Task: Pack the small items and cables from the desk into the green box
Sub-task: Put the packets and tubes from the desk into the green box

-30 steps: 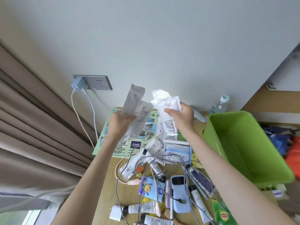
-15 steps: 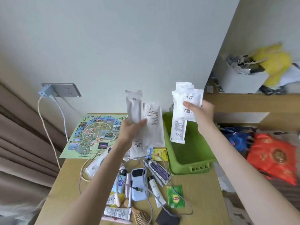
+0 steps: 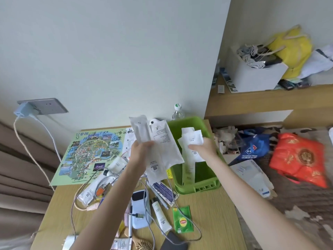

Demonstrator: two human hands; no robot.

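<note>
The right hand (image 3: 204, 149) pinches white packets (image 3: 191, 139) over the green box (image 3: 198, 188), apparently to drop them in, while the left hand (image 3: 141, 150) grips more sachets (image 3: 162, 141) alongside.

The green box (image 3: 198, 186) stands open-topped, bare desk (image 3: 216, 213) before it, cables (image 3: 139, 215) and tubes (image 3: 161, 216) crowding its left.

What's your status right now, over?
Left hand grips two white packets above desk. Right hand holds other packets over green box. Cables, tubes lie on desk; nothing blocks the box.
</note>
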